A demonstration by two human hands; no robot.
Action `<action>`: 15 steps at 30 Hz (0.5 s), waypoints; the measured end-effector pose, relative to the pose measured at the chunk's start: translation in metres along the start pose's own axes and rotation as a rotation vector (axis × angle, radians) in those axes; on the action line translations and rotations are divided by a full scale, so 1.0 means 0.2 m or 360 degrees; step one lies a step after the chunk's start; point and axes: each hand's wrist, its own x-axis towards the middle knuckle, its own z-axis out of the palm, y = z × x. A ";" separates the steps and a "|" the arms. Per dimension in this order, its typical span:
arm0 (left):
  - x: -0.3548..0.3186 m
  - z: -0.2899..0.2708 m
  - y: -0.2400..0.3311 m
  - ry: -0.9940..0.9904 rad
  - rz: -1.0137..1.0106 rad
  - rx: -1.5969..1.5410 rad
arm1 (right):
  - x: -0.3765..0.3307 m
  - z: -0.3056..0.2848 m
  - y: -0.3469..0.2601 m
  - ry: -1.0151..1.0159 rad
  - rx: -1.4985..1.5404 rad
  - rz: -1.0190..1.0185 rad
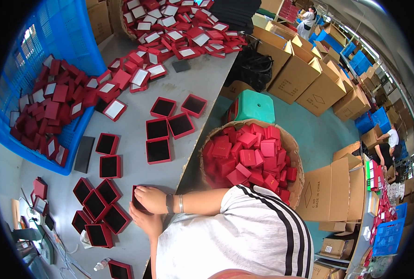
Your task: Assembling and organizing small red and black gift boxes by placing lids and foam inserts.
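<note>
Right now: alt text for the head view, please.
A person's right hand and left hand are on a small red box near the edge of a grey table. Open red boxes with black insides lie nearby; more red boxes sit in a blue crate at left and a brown-rimmed container at right.

The right arm reaches almost straight across the view from the right. The right hand has its back showing and its fingers bent. The left arm comes up from below. The left hand is just under the right one, fingers pointing up and left.
</note>
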 end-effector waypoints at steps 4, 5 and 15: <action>0.00 0.01 -0.03 -0.0007 -0.0013 0.0034 | 0.01 -0.05 -0.03 0.0054 -0.0071 0.0002; 0.00 0.01 -0.03 -0.0007 -0.0015 0.0034 | 0.01 -0.06 -0.03 0.0047 -0.0113 -0.0007; -0.01 -0.01 0.00 0.0035 0.0013 -0.0018 | 0.02 -0.10 0.09 -0.0490 0.0264 -0.0496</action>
